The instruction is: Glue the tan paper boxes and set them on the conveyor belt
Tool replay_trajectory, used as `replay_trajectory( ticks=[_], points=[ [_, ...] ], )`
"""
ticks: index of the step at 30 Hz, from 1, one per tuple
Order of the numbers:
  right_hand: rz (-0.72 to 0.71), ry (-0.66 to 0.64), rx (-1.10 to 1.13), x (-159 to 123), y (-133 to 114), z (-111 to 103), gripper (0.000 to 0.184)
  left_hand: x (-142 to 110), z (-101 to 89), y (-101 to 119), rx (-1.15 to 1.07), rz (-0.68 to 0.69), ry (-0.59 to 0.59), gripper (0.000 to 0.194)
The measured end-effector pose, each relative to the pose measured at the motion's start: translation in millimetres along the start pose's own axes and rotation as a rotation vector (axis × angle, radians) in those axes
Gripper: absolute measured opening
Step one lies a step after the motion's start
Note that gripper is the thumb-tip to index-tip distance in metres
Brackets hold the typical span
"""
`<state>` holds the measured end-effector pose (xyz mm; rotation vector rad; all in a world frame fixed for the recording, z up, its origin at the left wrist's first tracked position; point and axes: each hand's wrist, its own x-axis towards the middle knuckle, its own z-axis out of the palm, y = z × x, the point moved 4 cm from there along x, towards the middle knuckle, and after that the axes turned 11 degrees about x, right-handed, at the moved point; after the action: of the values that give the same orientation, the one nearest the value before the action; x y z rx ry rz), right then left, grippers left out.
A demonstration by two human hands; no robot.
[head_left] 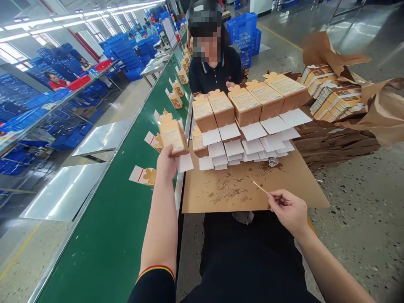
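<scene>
My left hand grips an orange-brown carton with a white flap and holds it over the edge of the green belt. Between the fingertips of my right hand is a thin cotton swab, its tip pointing up and left above the brown cardboard sheet. Rows of similar cartons are stacked on that sheet, their white flaps hanging towards me. A small clear round dish sits by the flaps, and dark wet-looking smears mark the cardboard.
Along the green conveyor belt stand several open cartons, one near my left wrist. A co-worker sits behind the stacks. Bundled flat cartons lie on brown paper at right. Blue crates stand behind.
</scene>
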<state>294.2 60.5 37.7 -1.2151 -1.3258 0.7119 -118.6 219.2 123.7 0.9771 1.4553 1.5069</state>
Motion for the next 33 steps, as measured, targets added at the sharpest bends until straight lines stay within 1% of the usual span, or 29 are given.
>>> replay_trajectory(
  ticks=[1,2,3,5,6,8,10,12,14,16,21,23,26,29,33],
  points=[
    [0.002,-0.011,0.000,-2,-1,0,0.036,-23,-8.4,-1,-0.063,0.048,-0.027,0.047],
    [0.006,-0.028,-0.001,-4,-2,2,0.034,-47,-15.1,-6,-0.103,0.059,-0.056,0.052],
    [0.009,-0.052,-0.002,-7,-3,5,0.033,-71,-19.5,-16,-0.121,0.024,-0.084,0.056],
    [0.013,-0.121,-0.002,-14,-5,17,0.029,-114,-22.4,-48,-0.107,-0.113,-0.106,0.061],
    [0.009,-0.167,0.000,-17,-5,26,0.027,-130,-21.2,-66,-0.088,-0.180,-0.100,0.063],
    [-0.013,-0.275,0.002,-24,-3,46,0.025,-152,-16.0,-99,-0.044,-0.260,-0.067,0.068],
    [-0.045,-0.379,-0.009,-29,1,66,0.026,-161,-9.3,-123,-0.001,-0.285,-0.038,0.073],
    [-0.082,-0.457,-0.039,-34,8,82,0.027,-162,-4.2,-135,0.032,-0.291,-0.026,0.076],
    [-0.119,-0.510,-0.086,-38,14,92,0.027,-161,-1.7,-139,0.045,-0.294,-0.025,0.078],
    [-0.155,-0.551,-0.138,-43,18,97,0.027,-161,-1.0,-138,0.045,-0.294,-0.021,0.079],
    [-0.202,-0.641,-0.200,-55,20,99,0.031,-163,-2.1,-136,0.069,-0.270,-0.007,0.078],
    [-0.189,-0.627,-0.198,-54,20,97,0.031,-165,-1.9,-137,0.086,-0.263,-0.017,0.076],
    [-0.150,-0.527,-0.159,-45,20,89,0.027,-171,1.1,-135,0.111,-0.237,-0.040,0.076],
    [-0.107,-0.439,-0.103,-37,17,81,0.024,-179,7.4,-129,0.134,-0.174,-0.058,0.080],
    [-0.028,-0.368,-0.071,-35,14,70,0.024,-190,13.4,-125,0.263,-0.114,-0.040,0.077]
  ],
)
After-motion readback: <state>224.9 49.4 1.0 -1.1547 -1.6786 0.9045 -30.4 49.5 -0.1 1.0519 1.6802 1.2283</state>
